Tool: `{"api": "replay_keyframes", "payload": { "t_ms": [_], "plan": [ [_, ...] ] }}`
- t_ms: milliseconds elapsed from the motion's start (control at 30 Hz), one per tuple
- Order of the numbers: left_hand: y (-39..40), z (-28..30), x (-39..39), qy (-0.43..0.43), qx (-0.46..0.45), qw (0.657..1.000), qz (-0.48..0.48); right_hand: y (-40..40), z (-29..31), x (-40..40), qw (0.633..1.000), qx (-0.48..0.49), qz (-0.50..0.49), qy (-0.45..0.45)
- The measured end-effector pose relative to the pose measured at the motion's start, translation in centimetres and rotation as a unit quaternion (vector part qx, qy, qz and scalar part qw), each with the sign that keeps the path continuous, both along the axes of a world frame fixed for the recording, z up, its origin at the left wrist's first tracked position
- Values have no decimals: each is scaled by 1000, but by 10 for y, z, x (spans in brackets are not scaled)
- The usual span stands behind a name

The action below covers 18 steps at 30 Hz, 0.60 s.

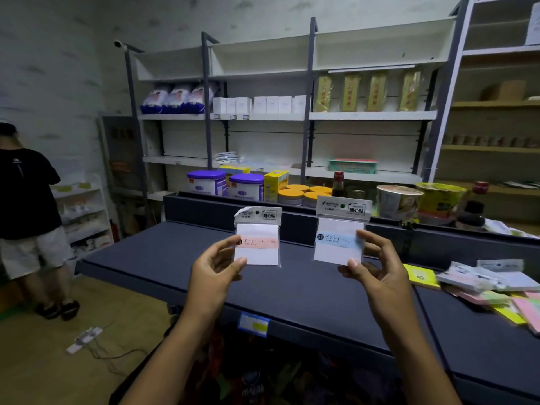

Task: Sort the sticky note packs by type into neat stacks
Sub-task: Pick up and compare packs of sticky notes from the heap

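Observation:
My left hand [217, 266] pinches a white sticky note pack with a pink band [258, 238] by its lower left corner and holds it upright above the dark shelf [181, 258]. My right hand [371, 264] pinches a matching pack with a blue band [340, 232] by its lower right corner, level with the first. At the right end of the shelf, a loose pile of sticky note packs [493, 287] lies in white, pink, green and yellow, with a yellow pack [420, 276] at its near edge.
Behind the shelf's raised back edge stand purple-lidded tubs [228, 184], yellow-lidded jars [304, 194], noodle cups [399, 200] and dark bottles [472, 211]. White store shelving [292, 115] fills the back wall. A person in a black shirt [26, 194] stands at the far left.

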<state>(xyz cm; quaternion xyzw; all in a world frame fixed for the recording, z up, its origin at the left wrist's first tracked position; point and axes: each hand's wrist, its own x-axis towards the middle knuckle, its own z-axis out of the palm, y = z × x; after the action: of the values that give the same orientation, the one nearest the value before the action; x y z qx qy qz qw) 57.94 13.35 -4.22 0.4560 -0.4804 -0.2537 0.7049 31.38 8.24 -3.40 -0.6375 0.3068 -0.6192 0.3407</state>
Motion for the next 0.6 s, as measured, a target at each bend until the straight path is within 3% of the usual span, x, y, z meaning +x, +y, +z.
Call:
{"api": "replay_keyframes", "payload": {
  "t_ms": [600],
  "plan": [
    [-136,-33,105,-34,48,998,-24,-84,-14,99,998,36,-37,22]
  ]
}}
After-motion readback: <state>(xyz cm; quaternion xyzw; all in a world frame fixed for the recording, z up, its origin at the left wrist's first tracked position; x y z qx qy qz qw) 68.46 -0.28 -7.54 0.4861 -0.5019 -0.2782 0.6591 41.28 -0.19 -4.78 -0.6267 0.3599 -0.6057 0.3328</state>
